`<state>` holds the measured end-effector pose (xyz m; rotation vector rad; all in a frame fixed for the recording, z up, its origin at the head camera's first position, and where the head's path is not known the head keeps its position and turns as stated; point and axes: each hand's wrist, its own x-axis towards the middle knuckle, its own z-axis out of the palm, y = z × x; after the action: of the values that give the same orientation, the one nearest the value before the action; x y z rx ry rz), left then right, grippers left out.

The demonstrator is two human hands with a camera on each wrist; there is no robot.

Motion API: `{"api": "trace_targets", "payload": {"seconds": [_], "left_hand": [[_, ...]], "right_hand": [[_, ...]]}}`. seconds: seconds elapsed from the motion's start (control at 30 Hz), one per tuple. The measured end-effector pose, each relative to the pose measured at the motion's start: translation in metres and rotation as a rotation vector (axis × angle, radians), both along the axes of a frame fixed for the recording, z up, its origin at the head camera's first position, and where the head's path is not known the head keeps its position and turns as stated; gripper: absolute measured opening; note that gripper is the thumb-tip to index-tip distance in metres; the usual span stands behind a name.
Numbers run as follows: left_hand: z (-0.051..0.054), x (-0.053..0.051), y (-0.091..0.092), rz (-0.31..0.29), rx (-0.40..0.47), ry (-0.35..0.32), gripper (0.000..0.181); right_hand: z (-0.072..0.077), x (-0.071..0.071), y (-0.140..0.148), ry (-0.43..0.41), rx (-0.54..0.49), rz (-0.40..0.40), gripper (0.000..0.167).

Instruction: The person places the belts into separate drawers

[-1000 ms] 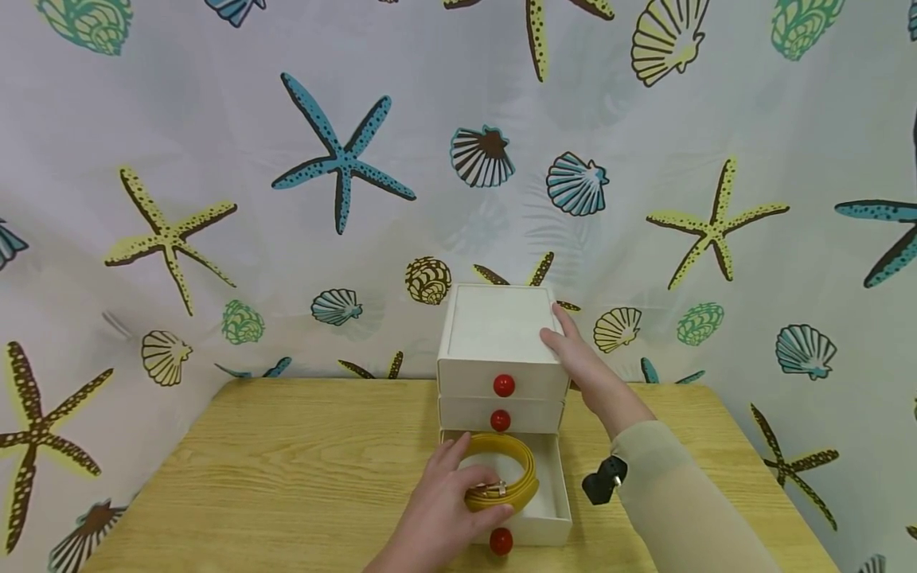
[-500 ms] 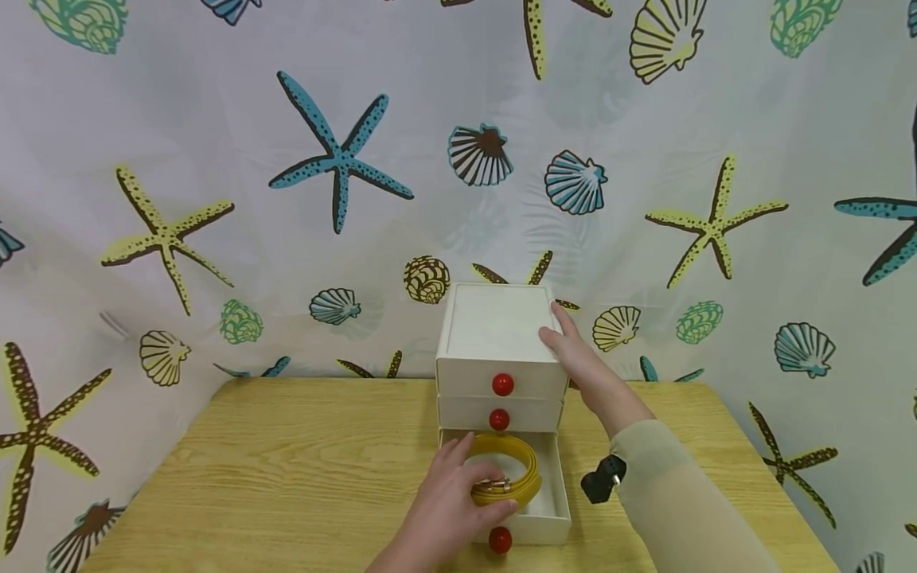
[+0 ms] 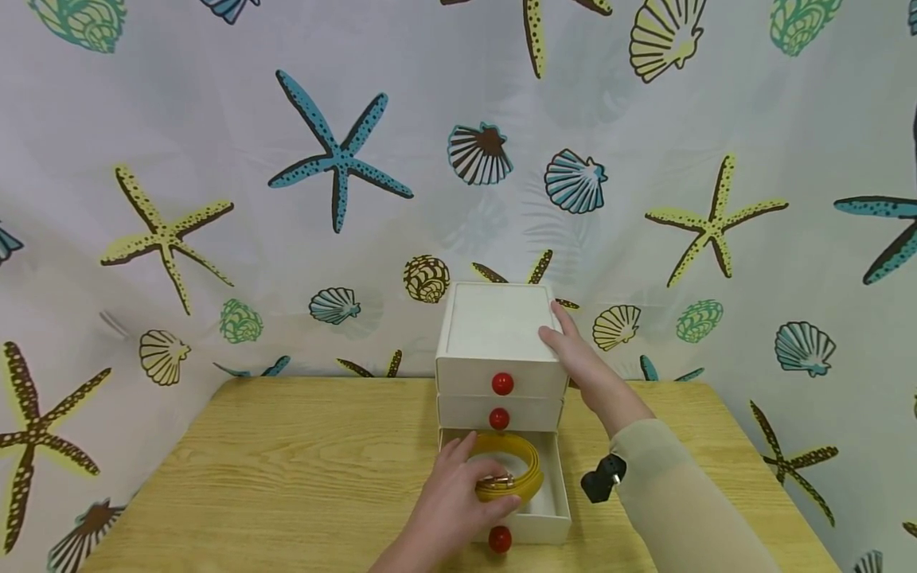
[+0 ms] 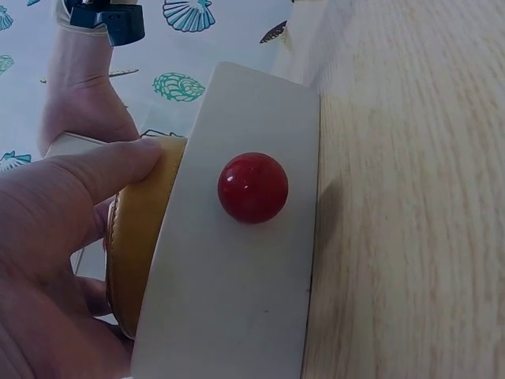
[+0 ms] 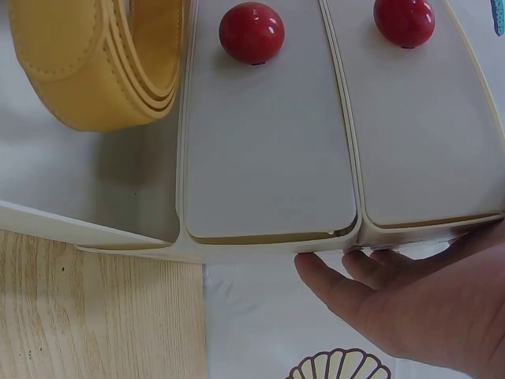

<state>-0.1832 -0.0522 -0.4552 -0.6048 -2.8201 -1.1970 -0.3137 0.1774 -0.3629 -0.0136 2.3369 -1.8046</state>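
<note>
A coiled yellow belt [image 3: 530, 477] with a metal buckle [image 3: 499, 481] is at the open bottom drawer [image 3: 552, 509] of a small white drawer unit [image 3: 501, 318]. My left hand [image 3: 458, 493] holds the coil from its left side; in the left wrist view the thumb [image 4: 118, 166] lies against the belt's outer face [image 4: 150, 229]. Other left fingers are partly hidden behind the coil. My right hand [image 3: 583, 362] rests on the unit's right top edge, thumb on top. Its fingers [image 5: 339, 288] touch the side wall in the right wrist view.
Two upper drawers with red knobs [image 3: 503, 383] are closed. The bottom drawer juts forward over the wooden table [image 3: 301, 461], its red knob [image 3: 500, 539] at the front. A curtain [image 3: 458, 223] printed with starfish and shells hangs behind.
My left hand has shifted slightly right with the coiled belt. The right hand stays on the drawer unit, and the drawers have not moved.
</note>
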Motion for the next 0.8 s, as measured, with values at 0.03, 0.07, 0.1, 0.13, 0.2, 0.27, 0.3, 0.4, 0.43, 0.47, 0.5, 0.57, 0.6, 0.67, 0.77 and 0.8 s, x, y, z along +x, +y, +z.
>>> {"api": "trace_targets", "payload": {"seconds": [0.03,0.07,0.1,0.13,0.2,0.27,0.3,0.4,0.43,0.47,0.5,0.57,0.6,0.67,0.77,0.8], "left_hand": [[-0.0005,-0.0003,0.0003,0.0,-0.003,0.005,0.03],[-0.0009,-0.0006,0.0006,0.0,-0.006,0.011,0.03],[-0.0013,-0.0009,0.0009,0.0,-0.008,0.015,0.03],[-0.0016,-0.0013,0.0012,0.0,-0.01,0.019,0.03],[-0.0024,-0.0021,0.0019,0.001,-0.015,0.022,0.031],[-0.0032,-0.003,0.0026,0.006,-0.021,0.02,0.03],[-0.0036,-0.0032,0.003,0.008,-0.023,0.019,0.03],[-0.0052,-0.0041,0.0039,0.013,-0.029,0.018,0.031],[-0.0058,-0.0043,0.0042,0.014,-0.031,0.02,0.031],[-0.0063,-0.0045,0.0044,0.015,-0.032,0.023,0.031],[-0.0067,-0.0048,0.0047,0.015,-0.032,0.025,0.031],[-0.0076,-0.0054,0.0052,0.015,-0.037,0.03,0.031],[-0.0079,-0.0059,0.0055,0.015,-0.04,0.03,0.031],[-0.0083,-0.0066,0.0062,0.015,-0.043,0.02,0.031],[-0.0087,-0.0082,0.0075,0.011,-0.052,0.009,0.031],[-0.0087,-0.0085,0.008,0.01,-0.054,0.005,0.03]], "right_hand": [[0.0002,0.0001,-0.0002,0.0,0.0,0.0,0.074],[0.0004,0.0001,-0.0004,0.001,0.0,-0.001,0.074],[0.0007,0.0003,-0.0005,0.002,-0.001,-0.001,0.074],[0.001,0.0004,-0.0007,0.002,-0.001,-0.001,0.074],[0.0016,0.0007,-0.001,0.003,-0.002,0.0,0.074],[0.0019,0.0011,-0.0014,0.002,-0.002,0.001,0.074],[0.0019,0.0012,-0.0015,0.002,-0.002,0.002,0.074],[0.0015,0.0012,-0.0017,0.003,-0.004,0.002,0.074],[0.0014,0.0011,-0.0018,0.005,-0.006,0.001,0.074],[0.0012,0.0009,-0.0018,0.005,-0.007,0.0,0.074],[0.001,0.0008,-0.0017,0.006,-0.007,0.0,0.074],[0.0006,0.0006,-0.0016,0.006,-0.011,0.001,0.074],[0.0004,0.0005,-0.0015,0.005,-0.013,0.001,0.074],[-0.0001,0.0004,-0.0014,0.002,-0.015,0.002,0.074],[-0.0007,0.0002,-0.0014,0.0,-0.015,0.0,0.074],[-0.0008,0.0002,-0.0014,0.0,-0.016,-0.001,0.074]]}}
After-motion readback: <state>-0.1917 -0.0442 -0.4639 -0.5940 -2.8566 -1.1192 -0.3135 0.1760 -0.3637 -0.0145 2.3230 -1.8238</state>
